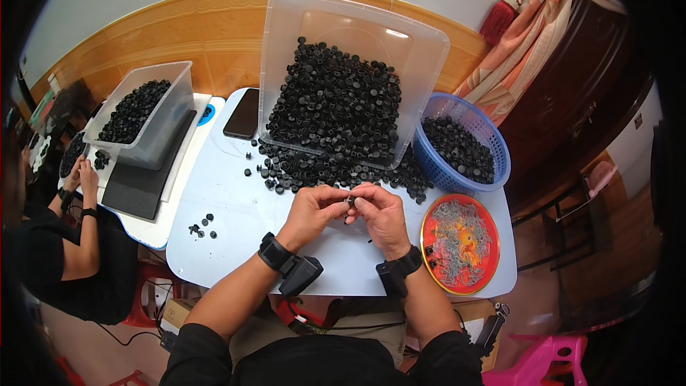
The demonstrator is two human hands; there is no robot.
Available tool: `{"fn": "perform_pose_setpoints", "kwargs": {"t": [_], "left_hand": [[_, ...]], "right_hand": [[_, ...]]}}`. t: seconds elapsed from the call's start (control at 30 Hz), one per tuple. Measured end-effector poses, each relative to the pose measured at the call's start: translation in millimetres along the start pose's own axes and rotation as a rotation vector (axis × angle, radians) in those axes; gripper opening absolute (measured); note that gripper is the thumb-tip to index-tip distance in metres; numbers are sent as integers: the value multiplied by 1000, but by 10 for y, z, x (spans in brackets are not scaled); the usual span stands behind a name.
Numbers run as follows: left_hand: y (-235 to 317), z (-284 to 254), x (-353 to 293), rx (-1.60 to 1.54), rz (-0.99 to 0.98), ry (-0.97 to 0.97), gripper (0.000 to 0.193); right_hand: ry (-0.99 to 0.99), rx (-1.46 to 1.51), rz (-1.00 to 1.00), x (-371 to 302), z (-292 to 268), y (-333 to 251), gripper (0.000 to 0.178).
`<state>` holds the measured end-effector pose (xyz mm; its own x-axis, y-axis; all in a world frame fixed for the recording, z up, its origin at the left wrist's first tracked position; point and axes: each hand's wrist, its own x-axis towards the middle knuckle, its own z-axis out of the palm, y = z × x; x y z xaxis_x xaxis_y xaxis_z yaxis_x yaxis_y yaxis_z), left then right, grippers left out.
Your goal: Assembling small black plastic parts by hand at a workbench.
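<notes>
While a pale-blue, round-cornered table is standing near an orange-banded wall, the left hand and right hand are pinching a small, dark, partly hidden piece above the tabletop.

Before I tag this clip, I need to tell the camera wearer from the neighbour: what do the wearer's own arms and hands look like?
The left hand and right hand are ungloved. Black sleeves end around the elbows. The left wrist wears a black band with a boxy black unit; the right wrist wears a similar black set.
</notes>
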<state>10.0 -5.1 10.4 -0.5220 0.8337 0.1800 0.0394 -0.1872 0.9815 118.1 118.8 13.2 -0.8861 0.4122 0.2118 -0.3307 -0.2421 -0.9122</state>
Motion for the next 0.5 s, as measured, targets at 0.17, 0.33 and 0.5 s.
{"fn": "perform_pose_setpoints", "kwargs": {"t": [0.17,0.33,0.5], "left_hand": [[39,-38,2,-253,-130,-28,22],[71,-52,-12,-299,-151,33,25],[55,-88,-19,-495,-173,40,28]], "right_hand": [[17,103,7,-11,22,-25,14],[25,88,-38,-14,25,-54,13],[65,46,-72,-12,39,-80,11]]}}
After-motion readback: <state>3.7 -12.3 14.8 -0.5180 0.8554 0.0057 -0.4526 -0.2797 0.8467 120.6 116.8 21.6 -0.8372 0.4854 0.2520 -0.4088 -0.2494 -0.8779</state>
